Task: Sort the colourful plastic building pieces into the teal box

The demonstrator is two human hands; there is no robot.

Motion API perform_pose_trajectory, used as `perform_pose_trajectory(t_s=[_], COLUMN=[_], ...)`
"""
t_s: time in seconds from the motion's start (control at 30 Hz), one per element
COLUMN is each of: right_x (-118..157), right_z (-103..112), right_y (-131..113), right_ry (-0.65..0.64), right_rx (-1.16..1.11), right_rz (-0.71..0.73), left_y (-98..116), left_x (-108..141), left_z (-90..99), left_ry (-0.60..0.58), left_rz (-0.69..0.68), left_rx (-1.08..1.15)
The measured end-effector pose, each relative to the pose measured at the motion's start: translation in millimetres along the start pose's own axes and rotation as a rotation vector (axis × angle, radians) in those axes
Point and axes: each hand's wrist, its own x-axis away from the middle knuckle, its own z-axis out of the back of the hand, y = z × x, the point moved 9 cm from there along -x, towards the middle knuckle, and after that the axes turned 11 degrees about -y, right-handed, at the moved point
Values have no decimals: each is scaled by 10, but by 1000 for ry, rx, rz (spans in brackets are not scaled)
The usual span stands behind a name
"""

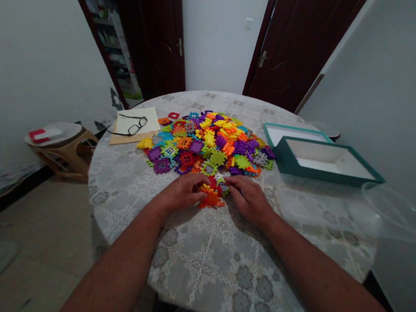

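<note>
A small assembly of interlocking plastic building blocks (211, 199), in orange, red, yellow and white, is between my two hands at the near edge of a colourful heap. My left hand (187, 193) grips its left side, thumb and fingers closed around the edge. From the right, my right hand (249, 199) pinches at its white and green pieces with bent fingers. My fingers hide part of the assembly. Just beyond lies the heap of loose building blocks (196, 146), flat toothed squares on the left and ridged yellow, orange and purple pieces on the right.
Everything rests on a round table with a patterned cloth (209, 271). Black eyeglasses (133, 129) lie on paper (151, 115) at the back left. A green-edged box (287, 159) and a clear plastic container (394, 210) are at the right. A stool (65, 157) stands left of the table.
</note>
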Motion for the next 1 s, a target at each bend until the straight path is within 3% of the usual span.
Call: perform_pose_trajectory(t_s=[0.13,0.27,0.43,0.57,0.67,0.83,1.0], right_x=[7,2,-39,-15,20,-7,-6], right_z=[-104,-214,-92,116,155,9,-77], right_y=[-52,21,81,175,186,-4,-125], right_ry=[-115,-181,-67,68,108,-34,-175], right_rx=[212,321,286,216,106,-14,-1], right_rz=[49,-23,-27,-134,-194,-119,-41], left_y=[-50,-102,-61,55,80,75,124], left_x=[63,76,48,17,-17,-76,-91], left_z=[141,200,149,54,-42,-199,-204], left_ry=[28,53,60,53,42,-4,45], left_rz=[73,114,112,49,18,-22,-60], left_rx=[-29,-82,-47,6,28,22,-197])
